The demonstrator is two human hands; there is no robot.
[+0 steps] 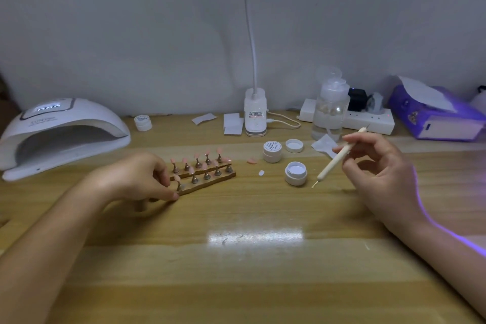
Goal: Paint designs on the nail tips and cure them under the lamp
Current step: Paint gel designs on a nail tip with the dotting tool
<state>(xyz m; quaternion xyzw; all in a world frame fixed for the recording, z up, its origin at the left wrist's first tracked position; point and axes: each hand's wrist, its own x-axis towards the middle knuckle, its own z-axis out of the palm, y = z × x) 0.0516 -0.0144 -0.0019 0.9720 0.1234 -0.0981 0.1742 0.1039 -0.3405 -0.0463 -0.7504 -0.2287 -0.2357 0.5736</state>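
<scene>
Head view looks down on a wooden tabletop [249, 284], and both hands are at work. Left hand [142, 179] has its fingers curled round the near-left end of the nail tip stand [205, 176], thumb on the front edge, a closed grip on the board itself; my read is that it is steadying the stand, or getting ready to shift it, so the pink nail tips [196, 156] on their little metal posts do not wobble. Right hand [373, 166] pinches the dotting tool [335, 160] like a pen, grip closed on its pale shaft about the middle, fine metal point angled down and leftward. That point hangs just beside the open gel pot [296, 173], right of the stand, which suggests a dip for colour is in hand. So the nail tips sit well apart from the tool's point, off to its left, with the open pot between them. Its lid [294, 145] lies behind it, next to a closed gel pot [272, 151]. Two loose tips rest on the tabletop between stand and pots, one pink [252, 161], one white [261, 172]. Curing lamp [60, 134] waits to the left of the stand, mouth facing the person, display lit, close enough to slide the stand in. Whether any tip carries a design yet, too small to tell.
</scene>
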